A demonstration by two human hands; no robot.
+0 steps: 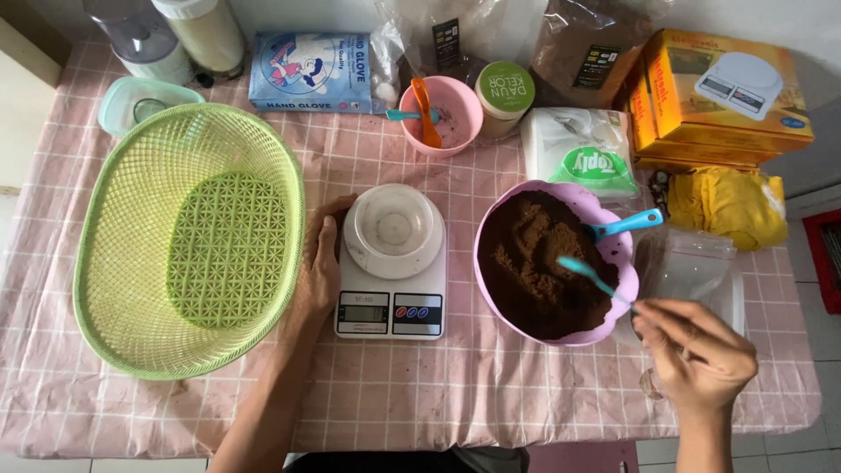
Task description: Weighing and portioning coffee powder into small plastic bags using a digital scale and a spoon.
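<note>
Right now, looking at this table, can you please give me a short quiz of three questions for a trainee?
1. True or false: the right hand holds a blue spoon whose tip is in the brown powder.
2. What does the left hand touch? A) green basket B) white scale C) orange box
3. How many spoons are in the pink bowl of powder?

Key
1. True.
2. B; it rests against the scale's left side.
3. Two, both blue.
</note>
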